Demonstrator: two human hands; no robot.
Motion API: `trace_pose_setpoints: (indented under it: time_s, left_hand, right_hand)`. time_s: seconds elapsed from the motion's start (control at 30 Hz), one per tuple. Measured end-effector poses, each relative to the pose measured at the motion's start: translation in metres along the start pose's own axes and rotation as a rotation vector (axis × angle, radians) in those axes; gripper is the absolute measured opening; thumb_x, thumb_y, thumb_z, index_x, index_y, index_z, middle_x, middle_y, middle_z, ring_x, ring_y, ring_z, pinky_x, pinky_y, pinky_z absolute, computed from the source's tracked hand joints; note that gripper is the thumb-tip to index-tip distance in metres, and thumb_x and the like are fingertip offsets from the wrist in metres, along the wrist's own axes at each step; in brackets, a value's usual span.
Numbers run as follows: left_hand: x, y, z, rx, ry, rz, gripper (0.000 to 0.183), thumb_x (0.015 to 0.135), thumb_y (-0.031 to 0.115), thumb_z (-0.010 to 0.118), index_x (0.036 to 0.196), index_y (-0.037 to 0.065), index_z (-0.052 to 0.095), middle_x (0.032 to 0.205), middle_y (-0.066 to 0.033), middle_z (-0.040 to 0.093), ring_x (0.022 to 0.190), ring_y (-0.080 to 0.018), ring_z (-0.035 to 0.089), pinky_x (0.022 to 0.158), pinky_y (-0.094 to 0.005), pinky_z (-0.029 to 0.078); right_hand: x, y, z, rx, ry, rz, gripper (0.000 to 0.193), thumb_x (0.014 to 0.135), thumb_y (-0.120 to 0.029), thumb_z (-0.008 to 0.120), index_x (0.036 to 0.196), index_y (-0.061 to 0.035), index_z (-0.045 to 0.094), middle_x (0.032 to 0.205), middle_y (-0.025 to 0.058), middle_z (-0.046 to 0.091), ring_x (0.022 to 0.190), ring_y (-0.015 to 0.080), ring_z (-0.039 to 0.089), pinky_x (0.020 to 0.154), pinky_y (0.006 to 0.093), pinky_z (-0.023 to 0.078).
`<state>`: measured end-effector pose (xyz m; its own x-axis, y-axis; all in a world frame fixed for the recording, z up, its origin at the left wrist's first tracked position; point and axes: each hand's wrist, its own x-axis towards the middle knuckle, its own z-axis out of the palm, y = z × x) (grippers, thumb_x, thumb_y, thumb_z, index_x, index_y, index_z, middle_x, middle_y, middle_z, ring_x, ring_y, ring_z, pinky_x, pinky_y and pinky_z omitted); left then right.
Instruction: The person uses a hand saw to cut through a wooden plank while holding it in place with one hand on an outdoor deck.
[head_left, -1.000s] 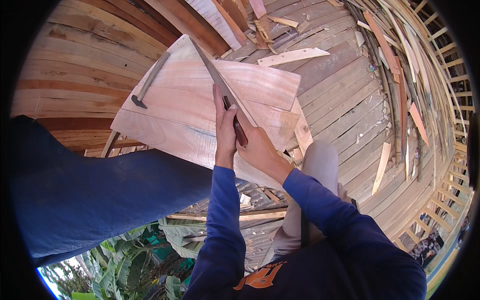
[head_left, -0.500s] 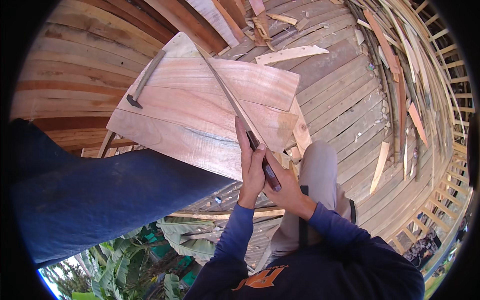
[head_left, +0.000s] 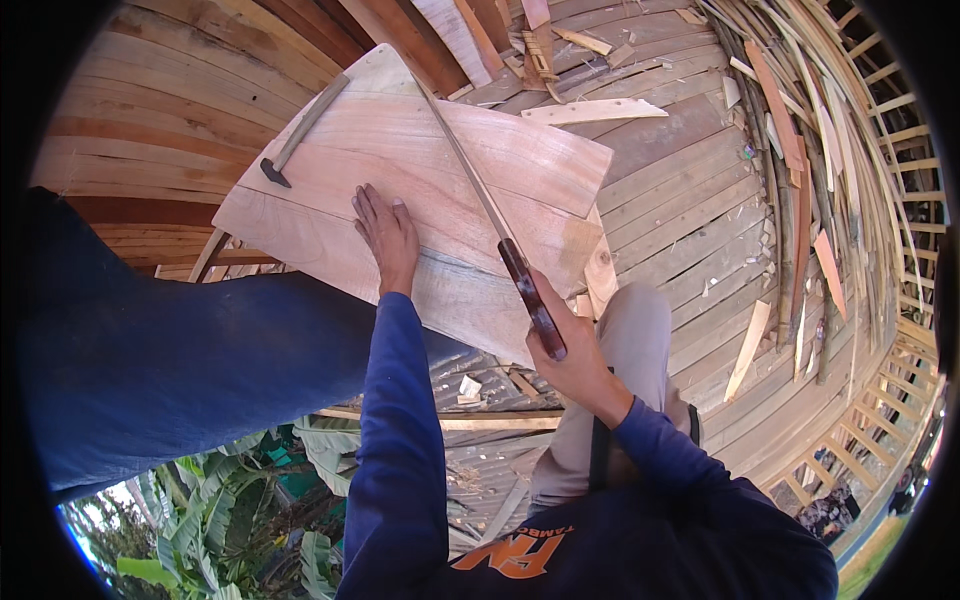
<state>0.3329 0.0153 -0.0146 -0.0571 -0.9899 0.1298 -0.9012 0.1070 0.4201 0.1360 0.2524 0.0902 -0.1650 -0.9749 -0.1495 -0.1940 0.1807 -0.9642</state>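
Observation:
My right hand [head_left: 578,358] is closed round the dark brown handle of a handsaw [head_left: 518,275]. Its long, narrow-looking blade is turned nearly edge-on, so no teeth show; it reaches away over a pale panel of joined planks [head_left: 490,150]. On that panel my left hand [head_left: 388,235] rests palm down, fingers stretched and thumb apart, holding nothing. A hammer [head_left: 310,125] with a dark head lies along the panel's left edge. Part of my right hand's grip is hidden behind the handle.
Wood offcuts [head_left: 595,110] lie on the plank floor [head_left: 680,190]. Long strips and poles [head_left: 800,180] are piled at right, beside a slatted railing [head_left: 860,435]. A large dark blue surface [head_left: 200,370] fills the left; a plank wall [head_left: 150,120] rises behind.
My left hand has left the saw handle and moved left and forward onto the panel. The saw stays in my right hand; the view has shifted slightly.

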Motion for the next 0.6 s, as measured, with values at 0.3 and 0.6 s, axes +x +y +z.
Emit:
trace_pose_setpoints:
  time_s: [0.3, 0.6]
  left_hand:
    - [0.0, -0.001, 0.013, 0.185, 0.064, 0.018, 0.064, 0.103, 0.041, 0.037, 0.151, 0.0, 0.03, 0.158, -0.0198, 0.029, 0.149, -0.0329, 0.021, 0.119, -0.0581, 0.013]
    - [0.002, -0.012, 0.015, 0.227, 0.124, 0.011, 0.062, 0.102, 0.039, 0.038, 0.149, -0.001, 0.034, 0.157, -0.0199, 0.032, 0.148, -0.0331, 0.025, 0.118, -0.0599, 0.017]
  right_hand:
    - [0.139, -0.004, 0.018, 0.039, 0.227, -0.196, 0.057, 0.08, 0.003, 0.054, 0.136, -0.0051, 0.052, 0.071, 0.0152, 0.053, 0.063, 0.0154, 0.053, 0.063, 0.0284, 0.046]
    - [0.048, 0.007, 0.008, -0.101, 0.163, -0.129, 0.063, 0.082, 0.005, 0.054, 0.143, -0.0049, 0.048, 0.089, 0.0143, 0.066, 0.073, 0.0147, 0.061, 0.069, 0.0251, 0.048]
